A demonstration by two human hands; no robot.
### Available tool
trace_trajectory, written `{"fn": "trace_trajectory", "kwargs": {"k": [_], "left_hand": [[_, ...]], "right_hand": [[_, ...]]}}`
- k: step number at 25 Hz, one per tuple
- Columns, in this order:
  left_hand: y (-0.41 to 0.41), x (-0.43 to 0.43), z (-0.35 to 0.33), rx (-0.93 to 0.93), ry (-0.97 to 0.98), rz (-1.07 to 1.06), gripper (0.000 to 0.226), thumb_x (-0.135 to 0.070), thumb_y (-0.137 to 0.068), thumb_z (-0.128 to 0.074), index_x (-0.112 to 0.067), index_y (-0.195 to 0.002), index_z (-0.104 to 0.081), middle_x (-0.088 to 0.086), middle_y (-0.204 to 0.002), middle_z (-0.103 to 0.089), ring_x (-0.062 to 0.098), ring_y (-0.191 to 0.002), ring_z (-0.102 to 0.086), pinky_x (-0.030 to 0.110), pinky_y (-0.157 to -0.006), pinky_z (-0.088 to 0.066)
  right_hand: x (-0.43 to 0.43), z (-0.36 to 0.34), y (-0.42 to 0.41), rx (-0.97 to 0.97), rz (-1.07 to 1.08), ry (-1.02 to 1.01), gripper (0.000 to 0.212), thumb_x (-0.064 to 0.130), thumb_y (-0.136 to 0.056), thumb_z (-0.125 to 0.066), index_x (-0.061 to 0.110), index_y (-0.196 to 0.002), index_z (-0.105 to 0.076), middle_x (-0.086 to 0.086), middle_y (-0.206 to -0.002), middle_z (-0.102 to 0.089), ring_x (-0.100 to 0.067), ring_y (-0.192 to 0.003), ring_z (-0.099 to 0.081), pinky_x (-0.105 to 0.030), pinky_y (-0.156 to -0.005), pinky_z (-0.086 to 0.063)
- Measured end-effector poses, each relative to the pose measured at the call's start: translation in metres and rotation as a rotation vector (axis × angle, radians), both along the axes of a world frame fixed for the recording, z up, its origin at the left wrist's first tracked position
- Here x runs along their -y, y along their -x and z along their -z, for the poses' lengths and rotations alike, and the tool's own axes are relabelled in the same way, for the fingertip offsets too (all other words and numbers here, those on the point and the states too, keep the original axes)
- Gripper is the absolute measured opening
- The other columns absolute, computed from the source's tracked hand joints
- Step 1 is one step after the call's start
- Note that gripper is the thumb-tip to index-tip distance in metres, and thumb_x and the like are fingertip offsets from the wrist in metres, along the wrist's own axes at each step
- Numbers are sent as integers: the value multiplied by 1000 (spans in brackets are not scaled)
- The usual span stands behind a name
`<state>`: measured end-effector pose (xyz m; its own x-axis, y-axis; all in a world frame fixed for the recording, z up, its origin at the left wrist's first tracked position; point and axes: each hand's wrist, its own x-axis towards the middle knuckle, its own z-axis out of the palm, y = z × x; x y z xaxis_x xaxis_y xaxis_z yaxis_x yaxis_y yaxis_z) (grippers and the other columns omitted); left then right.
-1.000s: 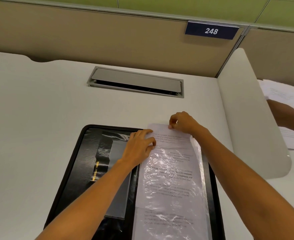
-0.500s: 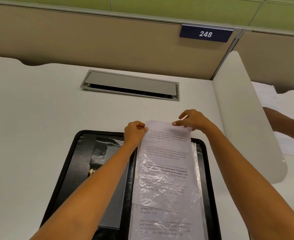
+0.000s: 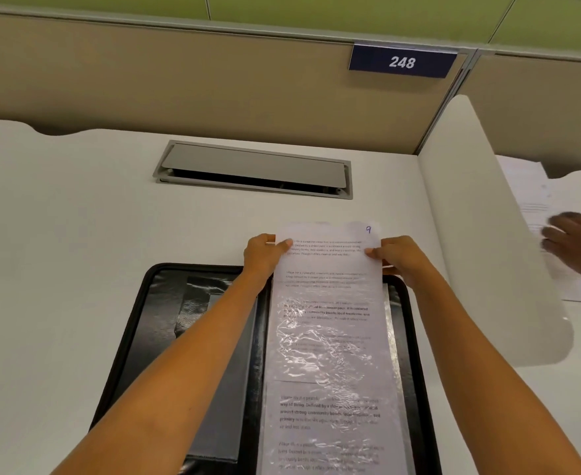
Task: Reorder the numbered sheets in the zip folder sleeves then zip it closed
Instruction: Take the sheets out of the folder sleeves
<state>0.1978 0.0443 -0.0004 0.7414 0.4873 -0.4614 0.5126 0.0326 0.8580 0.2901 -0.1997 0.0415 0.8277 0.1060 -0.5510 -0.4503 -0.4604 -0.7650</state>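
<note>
A black zip folder (image 3: 138, 323) lies open on the white desk in front of me. Clear plastic sleeves (image 3: 390, 330) fill its right half. A printed sheet (image 3: 326, 265) with a handwritten 9 in its top right corner sticks partway out of the top sleeve, past the folder's far edge. My left hand (image 3: 263, 253) pinches the sheet's upper left edge. My right hand (image 3: 397, 257) pinches its upper right edge. A second printed sheet (image 3: 330, 423) shows lower down in the sleeves.
A grey cable hatch (image 3: 254, 169) is set into the desk beyond the folder. A white curved divider (image 3: 481, 241) stands to the right. Behind it, another person's hand (image 3: 577, 241) rests on loose sheets (image 3: 535, 200). A beige partition with a 248 sign (image 3: 402, 61) closes the back.
The sheet has slid farther out of the sleeve, away from me, and its number 9 now shows. My left hand moved from lying flat on the sleeve to gripping the sheet's left edge.
</note>
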Motion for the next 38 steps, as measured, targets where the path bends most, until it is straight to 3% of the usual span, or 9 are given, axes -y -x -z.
{"fn": "trace_trajectory", "kwargs": {"k": [3,5,10,17,22,27,33,38], "left_hand": [[4,-6,9,-56,57,123,29,-17,-85,-73,-5,-110,-68,12,-111,-70,27,-100,-67,46,-92,-54],[4,-9,9,-21,72,81,26,-12,-85,-72,-7,-110,-69,10,-110,-71,26,-98,-68,45,-91,-54],[-7,-15,-13,132,25,-44,20,-12,-85,-71,-10,-105,-71,8,-106,-72,24,-95,-69,40,-89,-56],[-2,-20,-26,95,77,75,25,-6,-87,-68,-5,-112,-68,10,-113,-69,24,-104,-65,34,-86,-55],[-13,-22,-55,224,28,-61,19,-9,-86,-70,-8,-104,-71,6,-103,-72,22,-97,-68,39,-88,-56],[-24,-24,-94,371,-26,-94,20,-12,-86,-70,-10,-106,-71,5,-100,-73,17,-91,-70,35,-84,-57],[-3,-41,-116,420,-3,-137,23,-12,-87,-70,-6,-109,-70,7,-101,-73,18,-90,-71,34,-81,-59],[49,-83,-116,385,-11,-169,18,-16,-86,-71,-12,-104,-69,4,-103,-72,18,-91,-69,36,-83,-57]], "right_hand": [[-3,-4,-5,18,66,-127,27,8,-86,-70,-10,-106,-64,-17,-108,-69,-30,-96,-67,-37,-77,-56],[-6,-6,-8,-2,91,-186,27,8,-86,-70,-9,-105,-64,-17,-108,-69,-31,-99,-67,-41,-82,-56],[-11,-5,2,-95,48,-212,27,4,-82,-73,-3,-107,-65,-15,-106,-70,-30,-94,-68,-39,-77,-56],[-23,-27,-4,167,119,-332,26,9,-88,-67,1,-113,-67,-12,-108,-71,-28,-95,-69,-35,-74,-58],[-34,-57,-10,328,121,-395,24,15,-89,-67,8,-112,-68,-6,-103,-73,-26,-92,-71,-42,-77,-59],[-40,-92,-12,400,127,-530,20,13,-89,-68,11,-109,-69,-1,-99,-73,-15,-86,-72,-31,-69,-59],[-55,-115,0,438,97,-525,11,14,-89,-67,13,-99,-71,-1,-97,-74,-16,-87,-72,-31,-70,-58],[-94,-106,32,381,60,-383,18,11,-89,-67,4,-105,-69,-8,-100,-72,-26,-91,-70,-41,-82,-58]]}}
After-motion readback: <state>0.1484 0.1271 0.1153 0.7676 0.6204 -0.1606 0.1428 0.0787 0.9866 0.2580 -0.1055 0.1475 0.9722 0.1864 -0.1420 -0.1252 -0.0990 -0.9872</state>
